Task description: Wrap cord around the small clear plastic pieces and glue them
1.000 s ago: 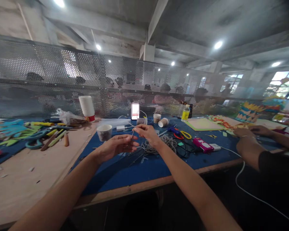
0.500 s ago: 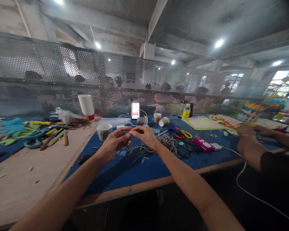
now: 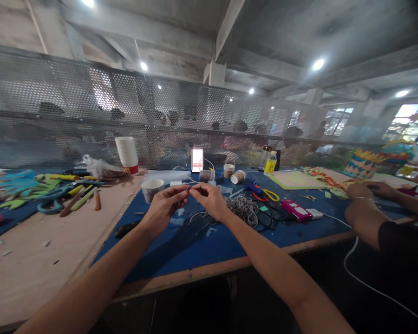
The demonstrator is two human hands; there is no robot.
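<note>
My left hand [image 3: 164, 206] and my right hand [image 3: 211, 200] are raised over the blue mat [image 3: 195, 250], fingertips almost meeting. Thumb and forefinger of each are pinched together. A small dark, thin bit shows between the fingertips, too small to name. Beside and behind my right hand lies a loose heap of grey cord [image 3: 245, 211]. A patterned paper cup [image 3: 152, 189] stands just behind my left hand. Beyond my fingers are a wrapped cup lying on its side [image 3: 206, 175] and a lit phone [image 3: 197, 160] propped upright.
Scissors [image 3: 50, 204], gloves [image 3: 19, 183] and stacked paper cups [image 3: 127, 155] are on the left. To the right lie a blue glue gun [image 3: 253, 187], yellow-handled scissors [image 3: 271, 195], a magenta box [image 3: 295, 211] and a yellow-labelled bottle [image 3: 270, 163]. A co-worker's arms [image 3: 364, 208] reach in at right.
Dark strands hanging below my left fingers earlier no longer show clearly. My fingertips have shifted slightly, still close together. The whole view has moved a little.
</note>
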